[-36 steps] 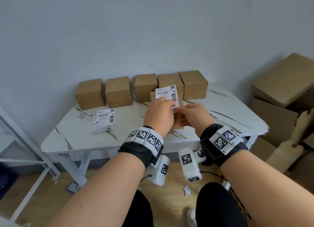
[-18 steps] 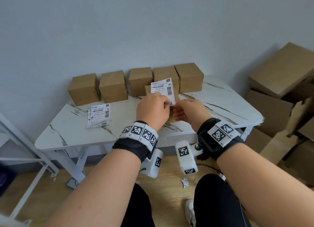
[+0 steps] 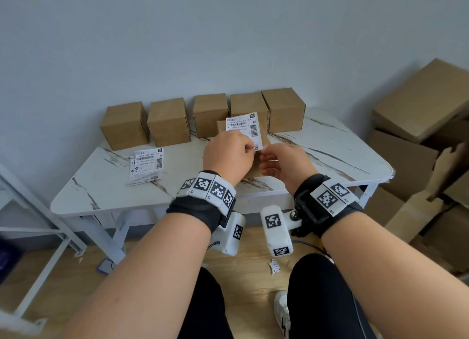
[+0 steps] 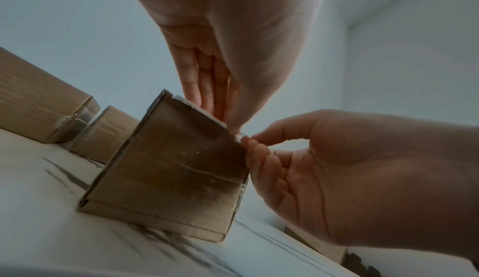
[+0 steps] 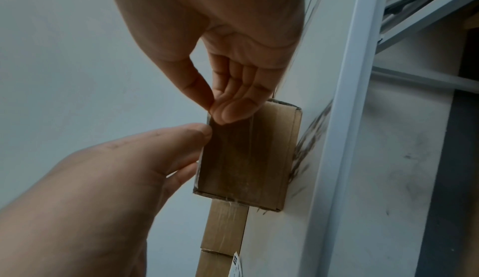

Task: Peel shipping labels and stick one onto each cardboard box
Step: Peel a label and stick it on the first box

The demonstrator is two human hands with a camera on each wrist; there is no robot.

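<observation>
The left hand [image 3: 229, 155] pinches the lower edge of a shipping label [image 3: 243, 128] – the label stands just above a small cardboard box [image 4: 171, 170] on the table [image 3: 106, 186]. The right hand [image 3: 284, 166] pinches the label's corner, just beside the left thumb. Five boxes [image 3: 168, 121] stand behind – spare labels [image 3: 146, 164] lie left of the grip.

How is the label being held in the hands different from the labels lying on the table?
The held label is a single sheet, raised over a box, pinched at its lower corner by the left hand and right hand. The labels on the table lie flat, untouched, several in a loose pile. Both are white with black barcodes and print.
</observation>
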